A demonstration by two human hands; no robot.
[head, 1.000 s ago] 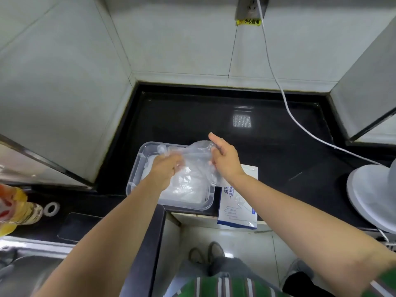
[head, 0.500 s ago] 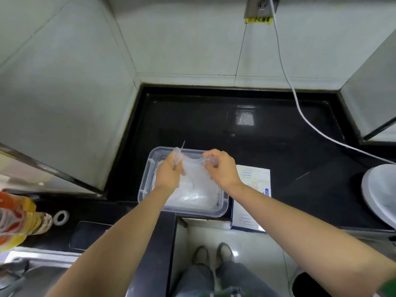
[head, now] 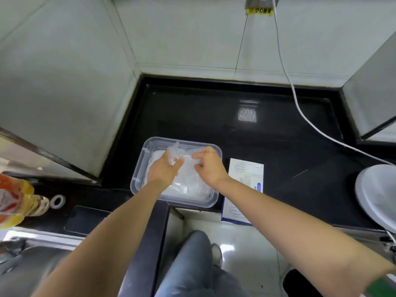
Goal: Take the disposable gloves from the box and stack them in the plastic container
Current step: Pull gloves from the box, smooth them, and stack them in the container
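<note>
Head view: the left hand (head: pixel 164 171) and right hand (head: pixel 211 167) are both over the clear plastic container (head: pixel 138 166), which sits at the near edge of the black worktop (head: pixel 214 116). They hold one clear disposable glove (head: pixel 185 154) between them, low over the container's far half. The left fingers (head: pixel 179 163) are curled and clamped on the glove's left part, and the right thumb and forefinger pinch its right part, other right fingers tucked under. The glove is crumpled film, so its exact outline is hard to tell. Below it, a stack of gloves (head: pixel 190 185) lies inside the container, whitish, filling most of the floor.

The glove box (head: pixel 246 168) lies flat just right of the container – white with blue print – partly hidden by the right forearm and overhanging the worktop edge.

A white cable (head: pixel 287 67) runs from a wall outlet (head: pixel 261 0) down across the worktop to the right. A white round object (head: pixel 377 194) is at the far right, cut off. At left are an oil bottle (head: pixel 19 200), a tape roll (head: pixel 57 201) and a steel sink (head: pixel 21 264). The person's jeans (head: pixel 192 264) show at the bottom.
</note>
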